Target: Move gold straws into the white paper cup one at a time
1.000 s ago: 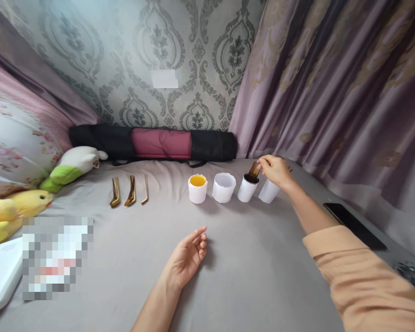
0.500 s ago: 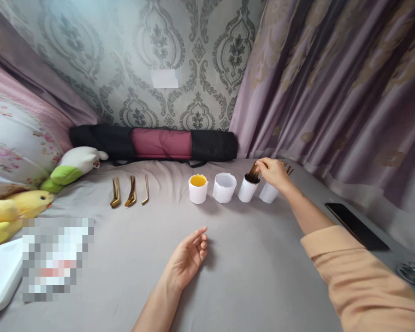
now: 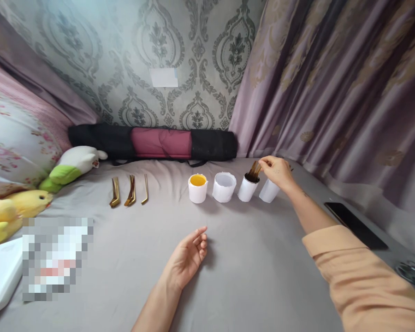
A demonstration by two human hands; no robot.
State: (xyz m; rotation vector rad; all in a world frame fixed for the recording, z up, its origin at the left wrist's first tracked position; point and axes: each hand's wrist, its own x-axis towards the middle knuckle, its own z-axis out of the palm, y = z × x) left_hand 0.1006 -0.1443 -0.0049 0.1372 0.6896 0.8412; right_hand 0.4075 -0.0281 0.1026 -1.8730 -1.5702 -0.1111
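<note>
My right hand [image 3: 275, 171] is at the rim of a narrow white cup [image 3: 248, 191] with a dark inside. Its thumb and fingertips pinch the top of a gold straw in the bunch of gold straws [image 3: 253, 170] standing there. Partly behind this hand is another white cup [image 3: 268, 192]; what stands in it is mostly hidden. My left hand [image 3: 189, 258] rests palm up on the grey sheet, holding nothing, its fingers loosely bent. Farther left lie bent gold straws in two small bundles [image 3: 115, 193] [image 3: 131, 191] and a single thin one [image 3: 145, 190].
A white cup with a yellow inside [image 3: 198, 190] and a wide white cup [image 3: 224, 188] stand mid-row. Behind lies a long black and maroon bag [image 3: 162, 143]. Plush toys [image 3: 72, 163] and a white object [image 3: 3, 272] are left; a black phone-like slab [image 3: 356, 225] is right.
My right hand has shifted slightly to the right and its fingers sit a little away from the bunch, which now shows more. My left hand stays still.
</note>
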